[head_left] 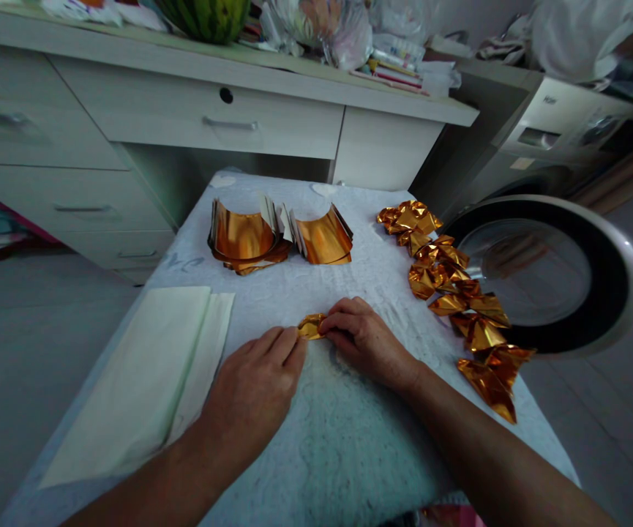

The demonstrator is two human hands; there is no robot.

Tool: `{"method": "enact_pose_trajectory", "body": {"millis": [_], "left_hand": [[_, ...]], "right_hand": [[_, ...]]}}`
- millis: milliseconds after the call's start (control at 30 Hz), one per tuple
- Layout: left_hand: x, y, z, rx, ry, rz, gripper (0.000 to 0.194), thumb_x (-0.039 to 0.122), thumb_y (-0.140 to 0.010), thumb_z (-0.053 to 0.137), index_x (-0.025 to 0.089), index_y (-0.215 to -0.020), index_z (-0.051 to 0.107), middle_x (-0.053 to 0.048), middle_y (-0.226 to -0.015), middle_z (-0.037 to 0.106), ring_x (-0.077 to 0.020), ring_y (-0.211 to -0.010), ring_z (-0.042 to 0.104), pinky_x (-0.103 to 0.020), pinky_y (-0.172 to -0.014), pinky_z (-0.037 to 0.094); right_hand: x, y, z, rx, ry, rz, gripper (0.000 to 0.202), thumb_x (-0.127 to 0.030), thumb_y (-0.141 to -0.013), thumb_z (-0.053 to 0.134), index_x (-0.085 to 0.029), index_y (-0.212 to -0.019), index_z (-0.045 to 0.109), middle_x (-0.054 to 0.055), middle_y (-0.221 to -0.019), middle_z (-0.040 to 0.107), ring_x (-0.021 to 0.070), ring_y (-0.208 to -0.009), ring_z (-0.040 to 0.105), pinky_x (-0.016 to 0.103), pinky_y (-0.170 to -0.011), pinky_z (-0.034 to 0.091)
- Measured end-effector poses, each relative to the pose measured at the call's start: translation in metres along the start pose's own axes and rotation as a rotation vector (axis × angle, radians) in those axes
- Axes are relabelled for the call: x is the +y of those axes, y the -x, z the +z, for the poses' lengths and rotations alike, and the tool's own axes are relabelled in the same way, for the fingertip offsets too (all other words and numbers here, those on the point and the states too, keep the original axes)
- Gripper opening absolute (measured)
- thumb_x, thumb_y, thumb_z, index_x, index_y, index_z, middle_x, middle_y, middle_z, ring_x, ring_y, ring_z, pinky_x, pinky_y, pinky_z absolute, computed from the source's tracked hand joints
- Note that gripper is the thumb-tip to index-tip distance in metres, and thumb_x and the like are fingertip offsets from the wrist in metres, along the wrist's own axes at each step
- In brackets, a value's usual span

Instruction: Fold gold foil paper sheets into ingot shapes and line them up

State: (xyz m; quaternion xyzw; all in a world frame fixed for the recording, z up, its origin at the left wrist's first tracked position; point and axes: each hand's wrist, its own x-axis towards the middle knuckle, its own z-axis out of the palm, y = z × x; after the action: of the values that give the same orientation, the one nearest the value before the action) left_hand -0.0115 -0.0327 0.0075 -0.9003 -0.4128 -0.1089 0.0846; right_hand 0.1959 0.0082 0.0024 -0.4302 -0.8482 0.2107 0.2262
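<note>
A small piece of folded gold foil paper (311, 327) lies between my hands near the middle of the cloth-covered table (272, 300). My left hand (264, 373) pinches its left end, fingers pressed together. At the other end, my right hand (363, 337) grips it between thumb and fingers. Beyond them stand two stacks of curled gold foil sheets, a left stack (244, 236) and a right stack (324, 238). Along the right side runs a row of folded gold foil pieces (440, 267). Pale paper sheets (135, 366) lie flat to the left of my left hand.
Behind the table is a white desk with drawers (195, 110), bearing a watermelon (203, 18), plastic bags (343, 36) and books (398, 73). To the right stands a washing machine (514, 139), its round door (617, 285) swung out beside the table edge.
</note>
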Motion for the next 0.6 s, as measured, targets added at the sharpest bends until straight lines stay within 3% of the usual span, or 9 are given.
{"method": "enact_pose_trajectory", "body": {"millis": [333, 467, 600], "left_hand": [[0.004, 0.004, -0.002, 0.037, -0.046, -0.054, 0.038, -0.006, -0.073, 0.044, 0.003, -0.097, 0.072, -0.021, -0.105, 0.073, -0.0286, -0.092, 0.072, -0.039, -0.072, 0.064], [-0.001, 0.001, -0.006, 0.033, -0.051, -0.112, 0.023, -0.001, -0.077, 0.049, 0.012, -0.075, 0.068, -0.015, -0.088, 0.074, -0.0258, -0.076, 0.071, -0.039, -0.064, 0.062], [-0.005, -0.005, -0.008, 0.048, -0.05, -0.217, 0.021, 0.014, -0.085, 0.052, 0.018, -0.066, 0.059, -0.005, -0.061, 0.061, -0.0243, -0.059, 0.064, -0.041, -0.057, 0.057]], "right_hand": [[-0.001, 0.001, -0.004, -0.009, -0.026, -0.013, 0.015, -0.011, -0.088, 0.06, -0.02, -0.096, 0.068, 0.005, -0.097, 0.065, 0.0172, -0.089, 0.058, 0.033, -0.084, 0.044], [0.002, 0.001, -0.004, -0.027, -0.022, -0.03, 0.011, -0.015, -0.09, 0.061, -0.021, -0.096, 0.068, 0.005, -0.098, 0.065, 0.0177, -0.091, 0.058, 0.033, -0.085, 0.044], [0.003, -0.001, -0.004, -0.029, -0.017, -0.056, 0.011, -0.018, -0.092, 0.058, -0.021, -0.095, 0.069, 0.006, -0.097, 0.066, 0.0178, -0.09, 0.059, 0.034, -0.084, 0.045]]}}
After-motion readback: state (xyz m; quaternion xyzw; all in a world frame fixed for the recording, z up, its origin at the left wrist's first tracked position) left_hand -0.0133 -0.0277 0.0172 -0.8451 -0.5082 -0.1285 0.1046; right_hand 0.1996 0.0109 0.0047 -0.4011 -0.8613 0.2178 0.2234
